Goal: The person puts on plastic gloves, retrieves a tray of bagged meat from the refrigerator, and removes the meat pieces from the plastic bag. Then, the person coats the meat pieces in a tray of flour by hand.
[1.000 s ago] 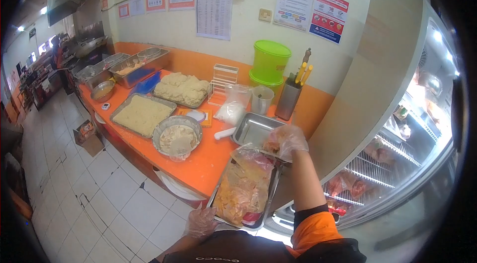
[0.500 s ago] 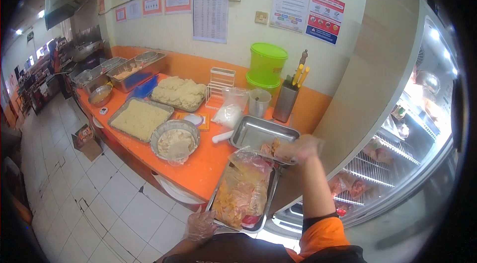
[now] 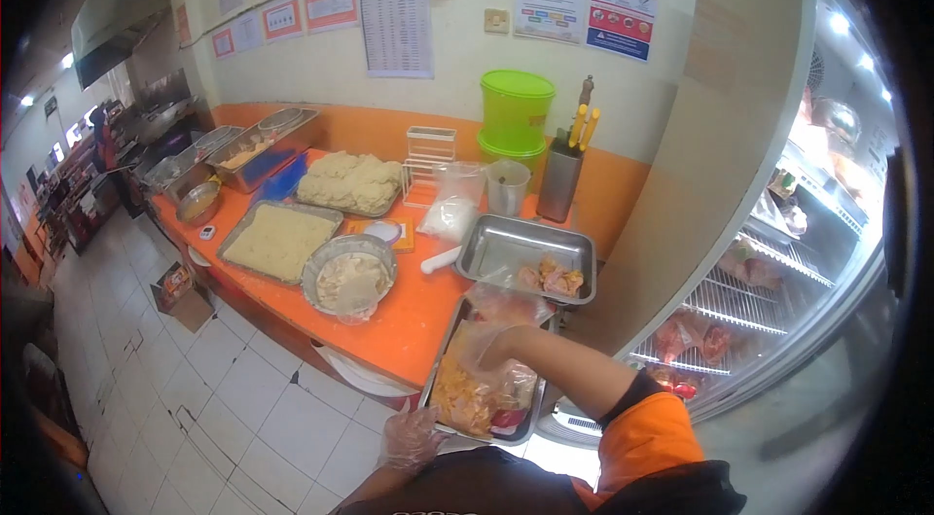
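My right hand (image 3: 493,348), in a clear plastic glove, reaches into the open plastic bag of yellow marinated raw meat pieces (image 3: 457,393). Its fingers are hidden among the meat and film. The bag lies in a metal tray (image 3: 537,396) at the table's front edge. Against the near left rim of this tray, my gloved left hand (image 3: 411,439) has its fingers bent at the edge. Just beyond stands a second metal tray (image 3: 496,245), with a few meat pieces (image 3: 555,277) in its right end.
Left of the trays are a bowl of floury pieces (image 3: 348,280), a tray of pale crumbs (image 3: 280,241) and a heaped tray of dough-like food (image 3: 350,179). A knife block (image 3: 560,182) and green tubs (image 3: 516,111) stand by the wall. An open lit fridge (image 3: 739,291) is at right.
My right hand has moved from the far tray back toward me, into the bag. Meat pieces now lie uncovered in the far tray. My left hand stays by the near tray's rim.
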`<state>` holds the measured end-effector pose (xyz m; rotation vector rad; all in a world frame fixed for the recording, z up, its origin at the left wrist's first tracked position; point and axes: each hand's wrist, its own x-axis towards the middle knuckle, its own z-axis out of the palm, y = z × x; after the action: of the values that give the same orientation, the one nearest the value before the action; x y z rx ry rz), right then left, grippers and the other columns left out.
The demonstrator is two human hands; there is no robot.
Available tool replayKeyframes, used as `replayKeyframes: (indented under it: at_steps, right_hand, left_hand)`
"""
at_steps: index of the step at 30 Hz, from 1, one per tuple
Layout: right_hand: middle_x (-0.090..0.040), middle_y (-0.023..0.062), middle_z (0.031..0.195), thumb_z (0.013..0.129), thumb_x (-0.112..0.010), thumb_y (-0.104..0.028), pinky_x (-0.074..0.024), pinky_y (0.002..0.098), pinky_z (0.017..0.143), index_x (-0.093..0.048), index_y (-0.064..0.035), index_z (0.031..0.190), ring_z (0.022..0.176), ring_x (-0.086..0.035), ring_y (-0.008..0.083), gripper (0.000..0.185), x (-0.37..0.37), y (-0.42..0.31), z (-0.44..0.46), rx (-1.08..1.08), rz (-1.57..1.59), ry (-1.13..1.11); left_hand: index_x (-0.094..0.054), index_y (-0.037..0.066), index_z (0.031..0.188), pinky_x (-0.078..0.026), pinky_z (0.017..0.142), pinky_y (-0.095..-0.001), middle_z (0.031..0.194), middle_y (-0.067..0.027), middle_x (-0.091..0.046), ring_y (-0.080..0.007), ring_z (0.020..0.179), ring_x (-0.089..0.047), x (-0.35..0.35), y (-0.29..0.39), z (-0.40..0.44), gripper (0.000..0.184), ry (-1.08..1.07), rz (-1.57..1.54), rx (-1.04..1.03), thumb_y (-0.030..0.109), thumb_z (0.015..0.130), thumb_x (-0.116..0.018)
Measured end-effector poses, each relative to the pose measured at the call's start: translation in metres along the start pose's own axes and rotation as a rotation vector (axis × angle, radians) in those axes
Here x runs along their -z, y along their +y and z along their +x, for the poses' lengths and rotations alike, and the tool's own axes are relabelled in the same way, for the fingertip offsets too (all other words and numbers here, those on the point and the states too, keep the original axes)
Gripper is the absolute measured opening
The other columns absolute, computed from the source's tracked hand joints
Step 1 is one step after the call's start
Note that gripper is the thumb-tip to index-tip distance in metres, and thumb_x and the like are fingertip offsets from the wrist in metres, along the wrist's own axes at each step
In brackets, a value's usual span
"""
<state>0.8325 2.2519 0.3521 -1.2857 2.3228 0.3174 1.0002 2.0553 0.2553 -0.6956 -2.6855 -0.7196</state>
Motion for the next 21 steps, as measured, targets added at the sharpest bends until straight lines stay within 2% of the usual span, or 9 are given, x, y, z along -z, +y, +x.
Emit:
replayKeyframes:
  at_steps: [2, 4, 5, 8, 11, 14, 17, 20, 21]
  right_hand:
    - [-0.067, 0.0149, 0.089, 0.074, -0.058, -0.025, -0.0494, 0.0412, 0.071, -0.07, -0.0072, 0.086, 0.082, -0.064, 0.0312, 0.024, 0.033, -0.018, -0.028, -0.042, -0.035, -0.044]
    - [-0.067, 0.0142, 0.088, 0.074, -0.057, -0.024, -0.0494, 0.0423, 0.072, -0.07, -0.0076, 0.086, 0.083, -0.065, 0.0309, 0.024, -0.029, 0.013, 0.014, -0.026, -0.039, 0.008]
    - [-0.068, 0.0138, 0.088, 0.075, -0.057, -0.023, -0.0493, 0.0429, 0.072, -0.07, -0.0078, 0.086, 0.084, -0.065, 0.0307, 0.023, -0.05, 0.023, 0.03, -0.023, -0.039, 0.04]
    - [-0.067, 0.0141, 0.088, 0.074, -0.055, -0.021, -0.0495, 0.0435, 0.072, -0.07, -0.0077, 0.085, 0.085, -0.065, 0.0307, 0.023, -0.029, 0.013, 0.016, -0.018, 0.035, 0.147]
    - [-0.067, 0.0136, 0.088, 0.072, -0.055, -0.019, -0.0501, 0.0422, 0.071, -0.07, -0.0081, 0.084, 0.084, -0.065, 0.0308, 0.022, -0.016, 0.017, 0.017, -0.046, -0.068, -0.102]
    - [-0.068, 0.0109, 0.086, 0.071, -0.057, -0.018, -0.0507, 0.0392, 0.068, -0.07, -0.0088, 0.08, 0.081, -0.065, 0.0291, 0.018, -0.025, 0.008, 0.013, -0.107, 0.026, 0.199]
    - [-0.067, 0.0093, 0.084, 0.072, -0.058, -0.019, -0.0509, 0.0372, 0.066, -0.07, -0.0087, 0.078, 0.08, -0.065, 0.0271, 0.017, -0.027, -0.006, -0.007, -0.072, -0.11, 0.425]
    - [-0.067, 0.0088, 0.08, 0.072, -0.058, -0.02, -0.0511, 0.0375, 0.065, -0.07, -0.008, 0.077, 0.076, -0.064, 0.0279, 0.017, 0.003, -0.002, -0.032, 0.111, -0.124, 0.482]
    - [-0.067, 0.0089, 0.079, 0.072, -0.058, -0.019, -0.0511, 0.0379, 0.065, -0.07, -0.008, 0.077, 0.075, -0.064, 0.0285, 0.017, 0.005, 0.0, -0.03, 0.074, -0.12, 0.414]
  left_hand:
    - [-0.058, 0.005, 0.105, -0.045, 0.088, -0.0461, 0.098, -0.0105, -0.064, -0.0291, 0.087, -0.062, 0.002, 0.003, 0.002, 0.055, -0.001, 0.009, 0.01, 0.03, 0.06, -0.08]
    - [-0.057, 0.005, 0.106, -0.049, 0.078, -0.0435, 0.096, -0.0115, -0.063, -0.0324, 0.087, -0.062, 0.0, 0.0, 0.002, 0.058, 0.041, 0.011, -0.025, 0.029, 0.059, -0.08]
    - [-0.057, 0.005, 0.107, -0.049, 0.079, -0.0438, 0.097, -0.0117, -0.063, -0.0329, 0.09, -0.061, 0.001, -0.001, 0.002, 0.058, 0.036, 0.008, -0.017, 0.028, 0.059, -0.08]
    - [-0.056, 0.005, 0.109, -0.048, 0.081, -0.0449, 0.098, -0.0124, -0.063, -0.0348, 0.097, -0.059, 0.001, 0.001, 0.0, 0.059, 0.006, -0.009, 0.01, 0.024, 0.059, -0.079]
    - [-0.056, 0.005, 0.111, -0.047, 0.082, -0.046, 0.101, -0.0129, -0.063, -0.0373, 0.103, -0.057, 0.006, 0.001, 0.001, 0.059, -0.034, -0.024, 0.027, 0.02, 0.059, -0.079]
    - [-0.056, 0.005, 0.111, -0.047, 0.082, -0.0463, 0.102, -0.0131, -0.062, -0.0393, 0.104, -0.056, 0.005, 0.0, 0.0, 0.058, -0.003, -0.032, -0.006, 0.019, 0.059, -0.078]
    - [-0.056, 0.005, 0.11, -0.047, 0.083, -0.0464, 0.103, -0.0129, -0.062, -0.0398, 0.104, -0.057, 0.004, -0.002, 0.0, 0.058, 0.025, -0.043, -0.029, 0.019, 0.059, -0.079]
    - [-0.056, 0.005, 0.11, -0.047, 0.084, -0.0468, 0.102, -0.0125, -0.063, -0.0379, 0.104, -0.057, -0.001, -0.002, 0.0, 0.059, 0.042, -0.047, -0.021, 0.019, 0.057, -0.08]
    - [-0.057, 0.005, 0.11, -0.047, 0.084, -0.047, 0.102, -0.0125, -0.063, -0.0369, 0.104, -0.058, -0.004, -0.004, -0.002, 0.059, 0.063, -0.055, -0.026, 0.02, 0.057, -0.08]
